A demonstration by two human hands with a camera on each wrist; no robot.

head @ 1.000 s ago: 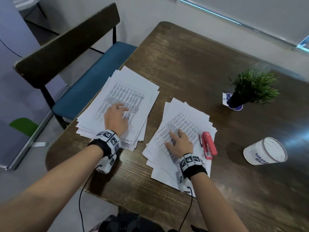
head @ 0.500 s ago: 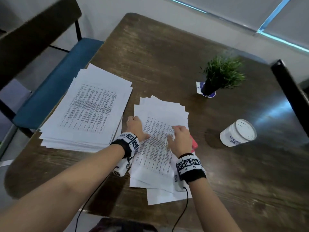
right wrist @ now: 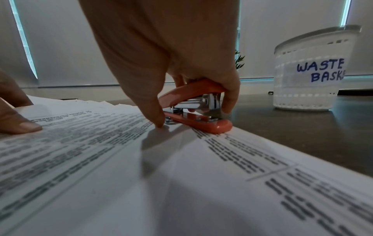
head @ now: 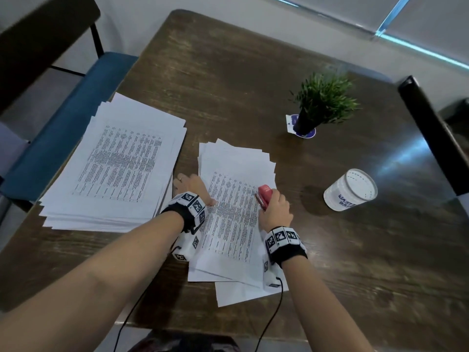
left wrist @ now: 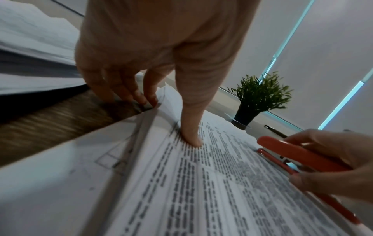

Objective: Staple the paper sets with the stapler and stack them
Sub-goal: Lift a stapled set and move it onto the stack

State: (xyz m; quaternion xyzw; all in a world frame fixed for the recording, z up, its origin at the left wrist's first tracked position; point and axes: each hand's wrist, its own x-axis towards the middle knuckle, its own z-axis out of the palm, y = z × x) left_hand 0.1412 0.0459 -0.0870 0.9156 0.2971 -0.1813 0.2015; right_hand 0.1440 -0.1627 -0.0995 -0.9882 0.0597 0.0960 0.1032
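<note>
Right hand (head: 275,212) grips the red stapler (head: 264,196), fingers curled over its top arm, thumb tip down on the page — stapler sits on the right edge of the loose paper pile (head: 233,224), rear end toward the wrist. In the right wrist view the stapler's base lies flat on the top sheet.

Left hand (head: 194,188) is at the pile's left edge: thumb pressed flat on the printed sheet, fingers curled under the edge, pinching the top sheets between them.

Second pile (head: 119,168) lies to the left, just beside the left hand, untouched.

Both piles on the wooden table (head: 253,72). Waste basket (head: 351,189) and potted plant (head: 322,102) stand further right, well apart from the hands.
</note>
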